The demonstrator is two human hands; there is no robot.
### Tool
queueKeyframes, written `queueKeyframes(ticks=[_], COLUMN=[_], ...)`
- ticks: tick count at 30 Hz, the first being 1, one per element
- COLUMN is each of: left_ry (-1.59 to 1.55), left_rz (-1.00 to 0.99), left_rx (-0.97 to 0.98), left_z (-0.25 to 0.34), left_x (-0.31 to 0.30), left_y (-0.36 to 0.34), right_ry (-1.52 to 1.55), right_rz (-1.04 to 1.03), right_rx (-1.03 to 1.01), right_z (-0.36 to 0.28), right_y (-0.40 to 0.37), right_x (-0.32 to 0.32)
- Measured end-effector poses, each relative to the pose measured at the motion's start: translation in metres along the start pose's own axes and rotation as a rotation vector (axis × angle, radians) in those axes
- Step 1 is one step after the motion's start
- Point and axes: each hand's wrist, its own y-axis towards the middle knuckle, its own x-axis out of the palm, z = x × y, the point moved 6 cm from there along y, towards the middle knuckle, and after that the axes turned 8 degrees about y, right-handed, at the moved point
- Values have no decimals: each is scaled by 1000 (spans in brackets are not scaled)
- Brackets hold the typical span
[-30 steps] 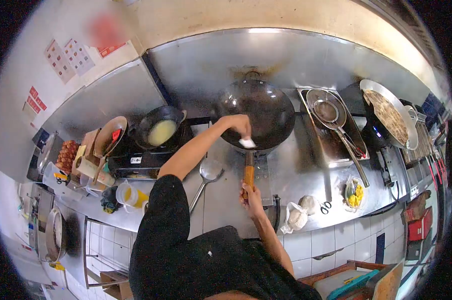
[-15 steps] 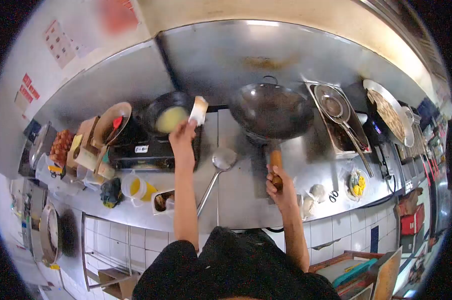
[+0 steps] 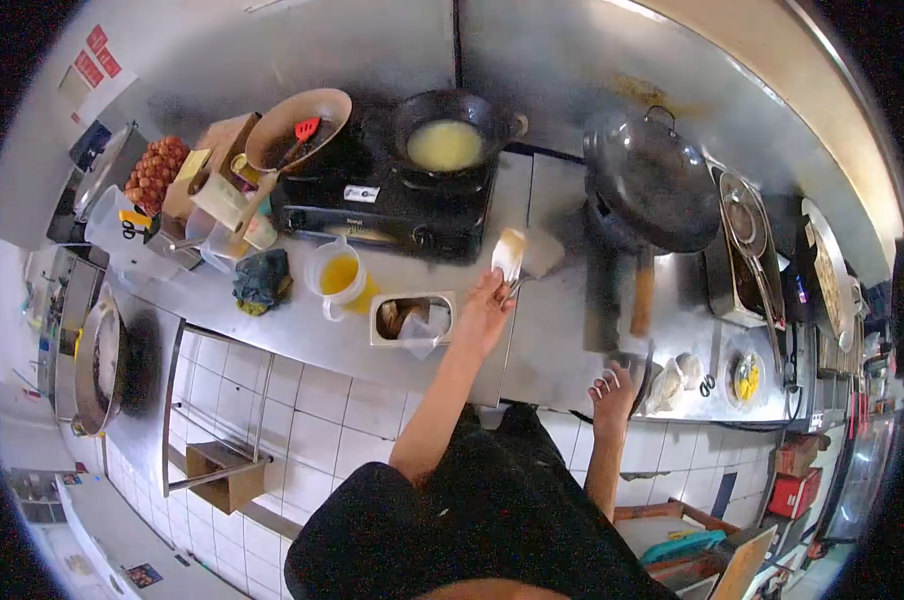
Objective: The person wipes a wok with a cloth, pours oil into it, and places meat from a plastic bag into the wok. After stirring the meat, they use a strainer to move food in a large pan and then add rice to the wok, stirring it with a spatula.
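My left hand (image 3: 487, 302) pinches a folded white wad (image 3: 510, 255), tissue-like and stained brown at its top end, above the steel counter. Just behind it lies a ladle (image 3: 544, 253), its handle partly covered by the hand. At the counter's front edge my right hand (image 3: 613, 392) is empty, its fingers apart and slightly curled. The wooden handle (image 3: 643, 300) of a large dark wok (image 3: 657, 180) points toward that hand, with a gap between them. On the black gas stove (image 3: 382, 220) sits a smaller wok (image 3: 408, 128) containing pale yellow liquid (image 3: 445, 146).
A jug of yellow liquid (image 3: 340, 275) and a steel container (image 3: 412, 318) stand left of my left arm. Farther left is a pan with a red spatula (image 3: 307, 130). Strainers (image 3: 744, 215) rest over a steel tray at right, near a bowl of yellow pieces (image 3: 747, 378).
My right hand has let go of the wok handle and drawn back to the counter edge. My left hand, still holding the wad, has moved from beside the smaller wok to near the ladle.
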Motion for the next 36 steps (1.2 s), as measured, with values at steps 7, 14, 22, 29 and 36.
queueKeyframes(ticks=[7,14,22,29,36], left_ry=[76,82,880,1542,1439], left_rz=[408,591,514,1310,1112], left_rx=[-164,-71,110,706,301], left_z=[-75,-84,-23,206,229], left_x=[-91,-120,-105,-129,-221], left_y=[2,32,-94,-138,-95], right_ry=[-128,-177,-175,-99,61], right_rz=[82,24,-94,-200,-357], right_rx=[60,132,149,-69,-33], right_z=[50,63,38,-42,-101], right_y=[-21,-18,7,34,64], right_x=[-56,-60,-71,-38,74])
